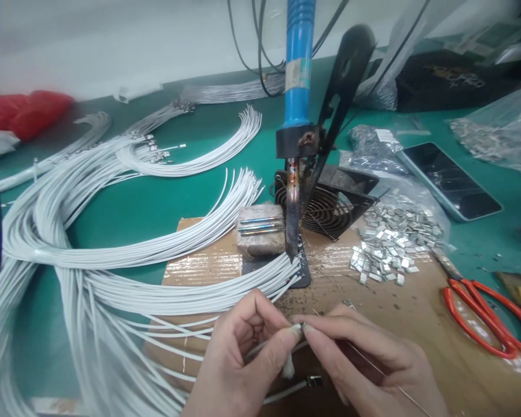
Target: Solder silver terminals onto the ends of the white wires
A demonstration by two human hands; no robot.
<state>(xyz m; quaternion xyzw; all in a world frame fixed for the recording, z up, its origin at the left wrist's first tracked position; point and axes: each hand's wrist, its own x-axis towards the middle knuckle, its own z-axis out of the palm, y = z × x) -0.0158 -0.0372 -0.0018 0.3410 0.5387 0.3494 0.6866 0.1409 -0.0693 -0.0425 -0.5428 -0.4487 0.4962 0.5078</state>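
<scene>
Piece (303, 326) (small, dark, mostly hidden) noted at the fingertips of both hands, over the cardboard (395, 304). We find the left hand (247, 350) and right hand (373, 356) each pinching it, fingers closed; a thin wire (384, 373) crosses the right. We record cables (125, 255) left, clips (384, 249) and scissors (490, 319) right.

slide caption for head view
Left hand and right hand meet beside bundled white cables, near a blue-handled soldering iron.

The light is bright and soft — glare streaks the cardboard (373, 313), outer edges blur.
</scene>
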